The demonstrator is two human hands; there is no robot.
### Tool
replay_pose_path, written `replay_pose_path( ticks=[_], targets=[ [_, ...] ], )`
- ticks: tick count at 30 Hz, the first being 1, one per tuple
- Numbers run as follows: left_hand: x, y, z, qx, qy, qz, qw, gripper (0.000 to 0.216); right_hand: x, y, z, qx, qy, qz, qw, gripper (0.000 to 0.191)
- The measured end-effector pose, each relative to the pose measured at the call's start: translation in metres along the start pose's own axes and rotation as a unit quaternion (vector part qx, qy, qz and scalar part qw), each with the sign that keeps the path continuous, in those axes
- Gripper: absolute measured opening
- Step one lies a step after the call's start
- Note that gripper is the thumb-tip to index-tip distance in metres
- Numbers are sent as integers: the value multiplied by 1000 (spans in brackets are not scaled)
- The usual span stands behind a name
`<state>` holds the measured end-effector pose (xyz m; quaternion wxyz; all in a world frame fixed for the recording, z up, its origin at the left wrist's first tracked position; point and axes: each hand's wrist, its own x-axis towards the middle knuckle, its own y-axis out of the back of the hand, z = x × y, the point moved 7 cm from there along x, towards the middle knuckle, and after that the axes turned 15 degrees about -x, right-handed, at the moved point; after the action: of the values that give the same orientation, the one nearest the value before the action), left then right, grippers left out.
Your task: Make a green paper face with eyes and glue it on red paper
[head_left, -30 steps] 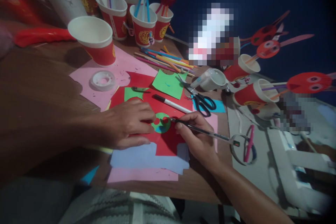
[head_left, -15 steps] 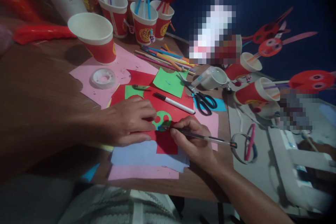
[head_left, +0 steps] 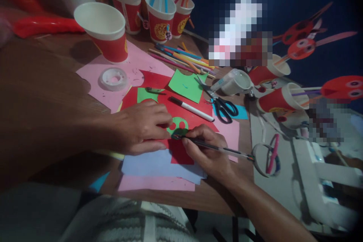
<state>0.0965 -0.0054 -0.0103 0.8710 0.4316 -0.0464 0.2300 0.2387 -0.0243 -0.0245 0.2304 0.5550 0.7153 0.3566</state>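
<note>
My right hand (head_left: 212, 157) grips a slim pen (head_left: 241, 153) with a clear barrel. The pen tip points left, at the lower edge of a small round green paper cutout (head_left: 179, 120) with red showing through its two holes. My left hand (head_left: 141, 124) lies on the papers, fingers bent and apart, fingertips at the cutout's left edge. Beneath the cutout is red paper (head_left: 198, 117), over pale blue paper (head_left: 153, 164). A white marker with a dark cap (head_left: 193, 109) lies just beyond. Black-handled scissors (head_left: 224, 109) rest beside it on the right.
A red and white paper cup (head_left: 109, 45) and a tape roll (head_left: 113, 78) stand on pink paper at left. Colored sticks (head_left: 181, 58) lie behind. A white mug (head_left: 236, 82) is at right. Several cups with paper figures line the back and right.
The view has shifted slightly, so the things at the back sit higher in the picture. Both hands keep their places at the green cutout, and the pen stays in my right hand.
</note>
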Motion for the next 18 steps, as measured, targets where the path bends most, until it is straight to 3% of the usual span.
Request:
replay_pose_path(
  ticks=[18],
  targets=[
    [1,-1,0,25,14,-38,999,22,2,2,-5,-49,26,0,998,8]
  ],
)
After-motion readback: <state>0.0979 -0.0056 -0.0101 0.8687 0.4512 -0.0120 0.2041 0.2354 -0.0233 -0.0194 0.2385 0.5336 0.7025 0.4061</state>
